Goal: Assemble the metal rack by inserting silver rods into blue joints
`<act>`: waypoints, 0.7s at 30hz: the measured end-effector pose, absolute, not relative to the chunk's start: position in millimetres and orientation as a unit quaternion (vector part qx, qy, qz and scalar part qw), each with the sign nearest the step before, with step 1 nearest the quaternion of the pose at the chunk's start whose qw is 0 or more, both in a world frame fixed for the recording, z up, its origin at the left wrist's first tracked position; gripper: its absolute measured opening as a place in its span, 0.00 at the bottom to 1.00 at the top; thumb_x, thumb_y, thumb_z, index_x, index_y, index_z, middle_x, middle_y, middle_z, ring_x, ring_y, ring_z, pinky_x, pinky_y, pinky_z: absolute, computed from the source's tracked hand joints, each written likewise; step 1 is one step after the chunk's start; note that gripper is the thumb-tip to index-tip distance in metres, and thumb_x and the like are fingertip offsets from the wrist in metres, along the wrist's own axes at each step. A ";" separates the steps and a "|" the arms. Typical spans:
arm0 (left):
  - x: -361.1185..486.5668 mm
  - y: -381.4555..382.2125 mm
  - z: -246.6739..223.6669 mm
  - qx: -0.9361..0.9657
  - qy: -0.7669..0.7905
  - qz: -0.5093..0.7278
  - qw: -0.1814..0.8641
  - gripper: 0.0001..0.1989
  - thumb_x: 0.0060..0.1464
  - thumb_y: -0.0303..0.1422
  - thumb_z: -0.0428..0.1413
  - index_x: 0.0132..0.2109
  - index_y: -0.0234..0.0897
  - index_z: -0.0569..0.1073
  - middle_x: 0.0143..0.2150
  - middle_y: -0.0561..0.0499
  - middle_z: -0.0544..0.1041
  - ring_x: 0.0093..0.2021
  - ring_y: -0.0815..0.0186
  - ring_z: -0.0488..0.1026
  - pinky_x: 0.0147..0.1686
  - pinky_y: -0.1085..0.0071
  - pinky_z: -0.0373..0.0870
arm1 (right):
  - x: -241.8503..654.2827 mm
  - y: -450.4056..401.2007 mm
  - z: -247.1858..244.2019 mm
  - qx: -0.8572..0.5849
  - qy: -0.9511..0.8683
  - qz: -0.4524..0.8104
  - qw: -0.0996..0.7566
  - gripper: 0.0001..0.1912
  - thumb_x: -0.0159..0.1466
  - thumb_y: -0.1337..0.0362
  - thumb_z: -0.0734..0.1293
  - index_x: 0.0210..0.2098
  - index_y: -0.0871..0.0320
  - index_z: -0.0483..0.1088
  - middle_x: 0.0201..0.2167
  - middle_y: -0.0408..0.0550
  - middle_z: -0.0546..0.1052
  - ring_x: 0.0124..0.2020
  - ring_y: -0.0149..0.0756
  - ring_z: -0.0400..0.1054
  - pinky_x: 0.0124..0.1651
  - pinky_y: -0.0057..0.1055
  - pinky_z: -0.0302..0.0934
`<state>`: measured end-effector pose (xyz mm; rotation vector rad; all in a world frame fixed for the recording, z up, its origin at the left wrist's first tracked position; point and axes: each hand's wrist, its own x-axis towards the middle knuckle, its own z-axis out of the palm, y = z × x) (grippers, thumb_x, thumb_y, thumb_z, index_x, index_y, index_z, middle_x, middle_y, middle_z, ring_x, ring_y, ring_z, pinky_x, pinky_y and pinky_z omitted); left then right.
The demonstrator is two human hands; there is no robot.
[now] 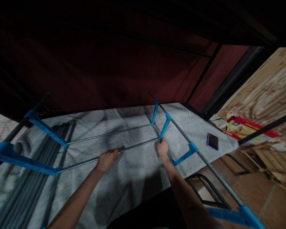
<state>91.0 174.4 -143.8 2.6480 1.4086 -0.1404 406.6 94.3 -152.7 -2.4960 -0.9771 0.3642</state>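
Note:
My left hand point(107, 161) is closed over the nearer grey metal rod point(138, 146), which runs crosswise over the bed. At that rod's right end, my right hand point(162, 148) grips the lower tip of a blue plastic bracket point(165, 125); my fingers partly hide the joint. A second thin rod point(109, 135) lies parallel, farther off. On the left, both rods reach blue brackets point(47, 129) fixed to a dark tube. A long tube point(181, 131) on the right carries several blue brackets, including one point(186, 155) beside my right forearm.
Several loose grey tubes point(35, 171) lie bundled at left on the grey blanket point(133, 181). A phone point(213, 142) rests near the right edge. Beyond are a red and yellow box point(243, 127), a wooden rack point(264, 159) and a black-framed chair point(207, 187). Dark red cloth point(109, 70) hangs behind.

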 end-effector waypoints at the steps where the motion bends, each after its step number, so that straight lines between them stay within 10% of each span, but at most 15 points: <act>1: 90.9 174.5 -144.4 0.881 0.467 -0.044 0.070 0.26 0.67 0.41 0.35 0.56 0.39 0.73 0.43 0.42 0.83 0.43 0.53 0.81 0.39 0.62 0.74 | 407.0 95.4 -155.6 -0.902 -0.343 0.126 0.230 0.28 0.63 0.73 0.56 0.62 0.66 0.63 0.49 0.64 0.78 0.51 0.48 0.74 0.52 0.34 0.64; 15: 59.0 196.5 -138.0 0.824 0.522 0.203 0.083 0.21 0.66 0.43 0.42 0.52 0.39 0.75 0.51 0.44 0.77 0.49 0.59 0.75 0.51 0.61 0.70 | 386.0 101.8 -172.4 -0.792 -0.368 0.021 0.487 0.28 0.58 0.67 0.58 0.58 0.66 0.62 0.58 0.64 0.68 0.62 0.49 0.60 0.65 0.45 0.53; 21: 30.5 229.7 -146.0 0.704 0.667 0.240 -0.050 0.20 0.63 0.33 0.47 0.58 0.29 0.68 0.57 0.33 0.70 0.56 0.51 0.69 0.54 0.57 0.67 | 408.9 174.7 -156.3 -0.811 -0.402 0.090 0.416 0.36 0.55 0.68 0.59 0.64 0.71 0.56 0.62 0.67 0.64 0.66 0.50 0.56 0.67 0.42 0.50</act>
